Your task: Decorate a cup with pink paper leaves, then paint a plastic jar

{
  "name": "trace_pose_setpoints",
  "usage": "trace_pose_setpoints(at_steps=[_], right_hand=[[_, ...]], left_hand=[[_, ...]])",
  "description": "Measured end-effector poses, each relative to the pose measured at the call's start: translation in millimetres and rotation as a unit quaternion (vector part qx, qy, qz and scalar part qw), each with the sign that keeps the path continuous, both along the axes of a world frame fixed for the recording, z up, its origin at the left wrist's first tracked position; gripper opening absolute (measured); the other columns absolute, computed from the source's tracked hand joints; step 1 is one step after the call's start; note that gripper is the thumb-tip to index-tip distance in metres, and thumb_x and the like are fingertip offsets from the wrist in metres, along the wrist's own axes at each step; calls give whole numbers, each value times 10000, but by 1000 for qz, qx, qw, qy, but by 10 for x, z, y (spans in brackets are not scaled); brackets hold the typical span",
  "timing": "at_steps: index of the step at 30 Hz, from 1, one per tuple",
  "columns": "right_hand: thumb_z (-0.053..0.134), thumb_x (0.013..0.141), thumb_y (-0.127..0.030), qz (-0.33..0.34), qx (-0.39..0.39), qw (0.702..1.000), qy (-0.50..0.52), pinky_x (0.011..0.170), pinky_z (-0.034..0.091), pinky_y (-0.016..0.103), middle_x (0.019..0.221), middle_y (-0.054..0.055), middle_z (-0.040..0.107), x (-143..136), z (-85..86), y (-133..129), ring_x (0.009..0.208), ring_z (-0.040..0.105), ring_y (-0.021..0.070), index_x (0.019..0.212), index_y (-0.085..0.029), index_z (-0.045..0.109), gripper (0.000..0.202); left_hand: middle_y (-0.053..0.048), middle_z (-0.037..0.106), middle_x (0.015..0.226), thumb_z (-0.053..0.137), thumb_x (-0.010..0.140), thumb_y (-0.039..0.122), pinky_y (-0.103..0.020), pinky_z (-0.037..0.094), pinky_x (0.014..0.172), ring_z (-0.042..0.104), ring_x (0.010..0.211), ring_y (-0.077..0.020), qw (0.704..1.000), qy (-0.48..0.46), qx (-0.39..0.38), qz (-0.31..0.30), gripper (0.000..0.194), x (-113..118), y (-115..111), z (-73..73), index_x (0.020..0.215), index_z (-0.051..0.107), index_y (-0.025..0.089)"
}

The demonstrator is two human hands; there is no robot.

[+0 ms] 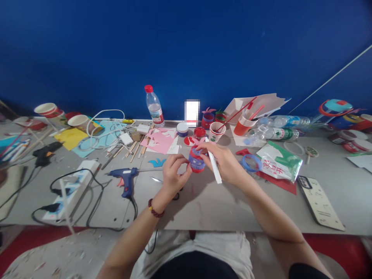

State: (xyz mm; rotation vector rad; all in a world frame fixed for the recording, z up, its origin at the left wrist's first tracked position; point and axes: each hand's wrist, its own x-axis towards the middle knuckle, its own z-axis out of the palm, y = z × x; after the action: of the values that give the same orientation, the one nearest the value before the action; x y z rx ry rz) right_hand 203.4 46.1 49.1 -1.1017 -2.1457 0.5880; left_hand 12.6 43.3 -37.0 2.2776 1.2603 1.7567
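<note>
In the head view, a small round container [197,161] with red and purple bands and pale marks stands between my two hands over the grey table. My left hand [173,172] is closed on its left side, thumb and fingertips against the wall. A white marker pen [215,167] lies slanted in my right hand [224,161], gripped between thumb and fingers. Right fingertips also touch the container's upper right rim. Just beyond it are a red paint jar [199,133] and a red-smeared lid [191,141]. Blue cut paper [157,162] lies left of the container.
Left of my hands are a blue glue gun [125,178], a power strip [72,190] and pink paper [159,140]. A water bottle [155,108] and a paper cup with brush [217,132] stand behind. Blue tape [251,163] and a calculator-like panel [321,203] lie right.
</note>
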Motion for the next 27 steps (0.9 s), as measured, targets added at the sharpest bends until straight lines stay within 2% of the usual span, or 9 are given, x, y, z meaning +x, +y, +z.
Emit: trace_pose_setpoints(at_steps=[5, 10, 22, 27], right_hand=[[493, 963, -194, -6, -2, 1000, -7, 734, 494, 314, 990, 90, 725, 3, 0, -5, 784, 650, 192, 1163, -204, 602, 227], [486, 968, -207, -12, 2, 1000, -2, 762, 503, 326, 1043, 100, 718, 15, 5, 5, 854, 678, 210, 1148, -215, 606, 217], [500, 952, -194, -12, 7, 1000, -1, 740, 504, 314, 1033, 93, 718, 21, -15, 15, 823, 679, 201, 1130, -226, 623, 219], [507, 952, -222, -18, -17, 1000, 13, 738, 494, 305, 959, 73, 720, 24, 51, 24, 790, 669, 188, 1101, -210, 624, 190]], left_hand=[[-30, 641, 836, 649, 830, 172, -300, 521, 710, 616, 773, -157, 1000, -17, -6, -3, 34, -3, -3, 2, 847, 636, 198], [-34, 642, 823, 644, 836, 167, -303, 530, 705, 622, 767, -157, 1000, -22, -11, 7, 30, -6, -10, 7, 841, 632, 194], [-13, 618, 788, 630, 827, 111, -264, 496, 649, 581, 697, -121, 996, -83, -44, 4, 81, -12, -12, 57, 830, 608, 189], [-10, 617, 779, 616, 847, 128, -267, 492, 668, 571, 701, -121, 995, -87, -52, -2, 66, -7, -23, 55, 830, 593, 188]])
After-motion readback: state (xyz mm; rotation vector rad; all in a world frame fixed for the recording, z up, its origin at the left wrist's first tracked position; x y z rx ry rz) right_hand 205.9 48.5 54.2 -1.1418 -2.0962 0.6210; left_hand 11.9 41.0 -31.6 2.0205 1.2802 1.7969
